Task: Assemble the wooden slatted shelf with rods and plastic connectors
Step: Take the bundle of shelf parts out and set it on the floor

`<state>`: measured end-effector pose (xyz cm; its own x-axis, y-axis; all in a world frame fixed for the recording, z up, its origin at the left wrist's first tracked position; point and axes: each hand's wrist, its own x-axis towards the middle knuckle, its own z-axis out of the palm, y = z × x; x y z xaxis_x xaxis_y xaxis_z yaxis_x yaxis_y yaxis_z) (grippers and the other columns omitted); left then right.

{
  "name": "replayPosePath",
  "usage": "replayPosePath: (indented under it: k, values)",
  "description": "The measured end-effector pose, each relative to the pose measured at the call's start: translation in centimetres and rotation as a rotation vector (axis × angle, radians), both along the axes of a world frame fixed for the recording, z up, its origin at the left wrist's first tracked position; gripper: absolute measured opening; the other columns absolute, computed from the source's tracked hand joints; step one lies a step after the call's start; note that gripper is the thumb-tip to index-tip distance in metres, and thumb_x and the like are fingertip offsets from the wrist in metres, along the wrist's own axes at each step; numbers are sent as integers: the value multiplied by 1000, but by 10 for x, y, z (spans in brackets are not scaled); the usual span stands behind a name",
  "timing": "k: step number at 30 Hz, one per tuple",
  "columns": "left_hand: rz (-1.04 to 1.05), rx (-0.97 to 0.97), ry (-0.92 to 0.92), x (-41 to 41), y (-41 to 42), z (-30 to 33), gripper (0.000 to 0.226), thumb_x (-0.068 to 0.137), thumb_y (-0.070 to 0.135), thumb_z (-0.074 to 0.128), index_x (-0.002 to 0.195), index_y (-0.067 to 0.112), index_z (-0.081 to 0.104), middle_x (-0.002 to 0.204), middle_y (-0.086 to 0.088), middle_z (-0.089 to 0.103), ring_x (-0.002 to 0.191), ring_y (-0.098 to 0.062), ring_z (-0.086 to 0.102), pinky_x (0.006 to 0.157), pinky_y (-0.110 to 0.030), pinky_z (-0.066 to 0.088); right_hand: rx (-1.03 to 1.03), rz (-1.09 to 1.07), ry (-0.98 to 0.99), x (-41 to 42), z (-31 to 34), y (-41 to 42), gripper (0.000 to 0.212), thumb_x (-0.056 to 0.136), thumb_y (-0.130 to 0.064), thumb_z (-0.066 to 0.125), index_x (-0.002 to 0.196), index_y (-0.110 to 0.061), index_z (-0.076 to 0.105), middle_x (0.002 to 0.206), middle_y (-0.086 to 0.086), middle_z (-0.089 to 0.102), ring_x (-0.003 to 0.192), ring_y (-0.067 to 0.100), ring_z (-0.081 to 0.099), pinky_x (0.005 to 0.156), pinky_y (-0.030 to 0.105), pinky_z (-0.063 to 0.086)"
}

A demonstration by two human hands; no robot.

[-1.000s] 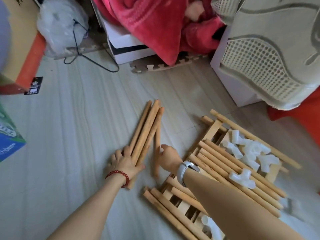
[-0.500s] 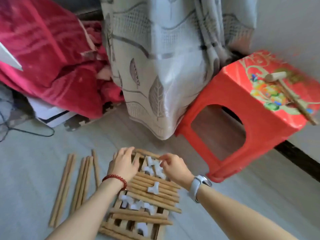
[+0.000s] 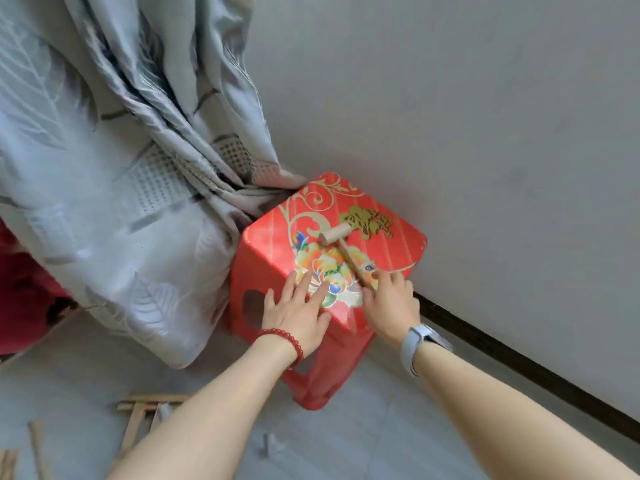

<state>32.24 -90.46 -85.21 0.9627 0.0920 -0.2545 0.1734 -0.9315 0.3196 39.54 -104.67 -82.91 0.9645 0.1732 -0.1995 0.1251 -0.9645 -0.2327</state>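
A small wooden mallet [image 3: 341,243] lies on top of the red plastic stool [image 3: 273,251]. My right hand [image 3: 391,304] curls its fingers round the near end of the mallet's handle. My left hand [image 3: 298,308] rests flat with spread fingers on the stool's top, left of the mallet. Part of the wooden slatted shelf [image 3: 138,415] shows at the lower left on the floor, mostly hidden by my left forearm. A white plastic connector [image 3: 270,445] lies on the floor between my arms. Loose rods [image 3: 36,448] poke in at the bottom left corner.
A grey patterned curtain [image 3: 131,174] hangs left of the stool and touches it. The wall [image 3: 485,133] with a dark skirting strip [image 3: 519,368] runs behind and to the right. A red blanket [image 3: 20,289] shows at the far left.
The view swung up and right from the shelf parts to the stool. Both hands left the shelf and connectors; the left now lies on the stool, the right grips the mallet's handle.
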Motion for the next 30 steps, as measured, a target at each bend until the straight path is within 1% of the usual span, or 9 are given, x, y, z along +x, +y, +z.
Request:
replayPosePath:
  k: [3, 5, 8, 11, 14, 17, 21, 27, 30]
  values:
    - [1, 85, 16, 16, -12, -22, 59, 98, 50, 27, 149, 37, 1, 158, 4, -16, 143, -23, -21, 112, -59, 4, -81, 65, -17, 18, -19, -7, 35, 97, -20, 42, 130, -7, 39, 132, 14, 39, 121, 33, 36, 90, 41, 39]
    - [-4, 85, 1, 17, -14, -33, 61, 97, 51, 29, 149, 39, -1, 157, 6, -19, 142, -22, -24, 112, -58, 5, -88, 91, -47, 22, -32, -8, 33, 92, -5, 40, 125, -3, 39, 129, 15, 40, 118, 34, 38, 87, 40, 38]
    - [-64, 27, 53, 20, -11, -38, 67, 95, 47, 39, 149, 39, 0, 157, 8, -20, 142, -19, -24, 113, -56, 9, -95, 104, -26, 19, -43, -12, 36, 85, 0, 44, 120, 1, 39, 126, 18, 41, 117, 34, 39, 87, 37, 36]
    - [-24, -98, 19, 24, -7, -30, 60, 94, 32, 45, 149, 29, 21, 159, 3, 1, 146, -18, -3, 114, -46, 23, 89, 26, 75, 17, -38, -11, 22, 85, 1, 48, 106, 0, 40, 116, 22, 49, 106, 37, 48, 74, 38, 36]
    - [252, -274, -56, -1, 0, -18, 46, 94, 19, 46, 140, 18, 42, 148, -5, 33, 136, -24, 32, 107, -37, 33, 320, -67, 134, -6, -24, -5, 12, 89, -2, 42, 100, -3, 39, 102, 22, 57, 90, 41, 56, 65, 38, 40]
    - [476, -352, -6, -64, 15, -17, 40, 94, 16, 45, 133, 16, 49, 137, -7, 43, 125, -25, 44, 102, -34, 36, 375, -25, 139, -65, -11, 7, 17, 94, -16, 40, 109, -9, 45, 95, 14, 64, 86, 40, 59, 74, 43, 47]
    - [644, -409, 132, -156, 28, -33, 35, 93, 14, 46, 128, 14, 53, 133, -10, 47, 118, -28, 49, 99, -35, 40, 313, 144, 245, -151, -19, 12, 17, 96, -27, 40, 108, -21, 51, 88, 6, 66, 86, 36, 59, 72, 40, 45]
    - [845, -451, 238, -295, 30, -98, 32, 92, 14, 47, 123, 14, 56, 127, -8, 55, 113, -26, 55, 93, -34, 45, 257, 202, 473, -258, -98, 18, 24, 100, -30, 35, 106, -15, 52, 77, 7, 60, 74, 34, 56, 63, 40, 44]
    - [956, -472, 268, -353, 27, -145, 30, 93, 15, 48, 121, 14, 57, 125, -7, 57, 110, -25, 56, 90, -31, 45, 202, 233, 527, -289, -148, 28, 26, 101, -28, 33, 101, -11, 52, 81, 8, 58, 79, 35, 55, 60, 36, 36]
